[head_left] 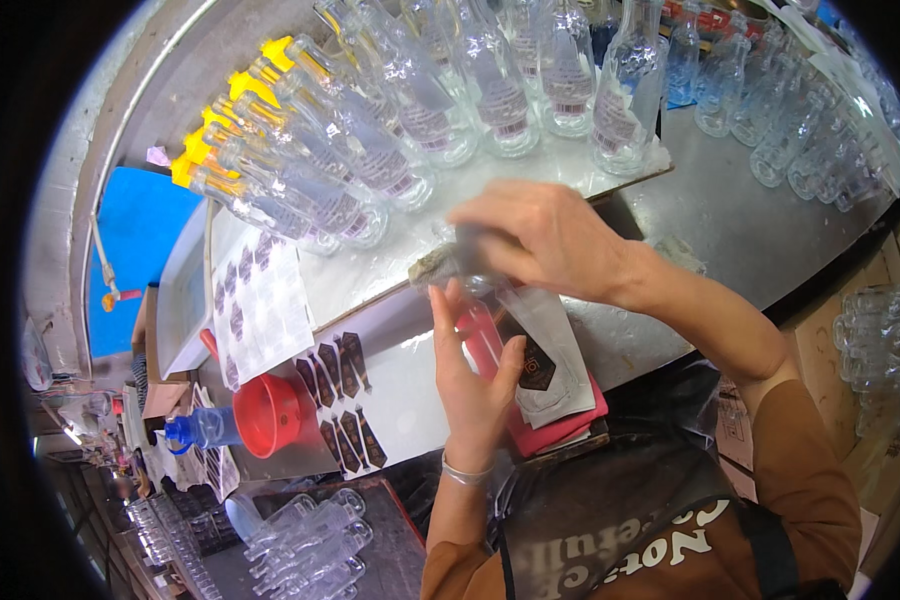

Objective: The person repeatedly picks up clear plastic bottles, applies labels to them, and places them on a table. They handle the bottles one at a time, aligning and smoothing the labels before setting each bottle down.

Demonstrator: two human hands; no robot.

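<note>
Just above the front edge of the table, my left hand [467, 375] is closed loosely around what looks like a clear glass bottle [482, 335], its thumb and fingers on either side. The pink-red behind shows between them. Right above it, my right hand [545, 240] is bent with curled fingers, partly smeared by motion; what it holds is hidden. A grey-brown rag [433, 266] shows beside its fingertips. Dark diamond-shaped labels [538, 368] on pale backing lie behind my left hand, over a folded red cloth [582, 415].
Rows of clear labelled bottles [440, 120] stand at the back, more bottles [770, 120] at the back right. A label sheet [260, 310], dark labels [345, 365], a red cup [267, 415] and a blue-capped bottle [202, 430] are left. Lower left are stacked bottles [310, 540].
</note>
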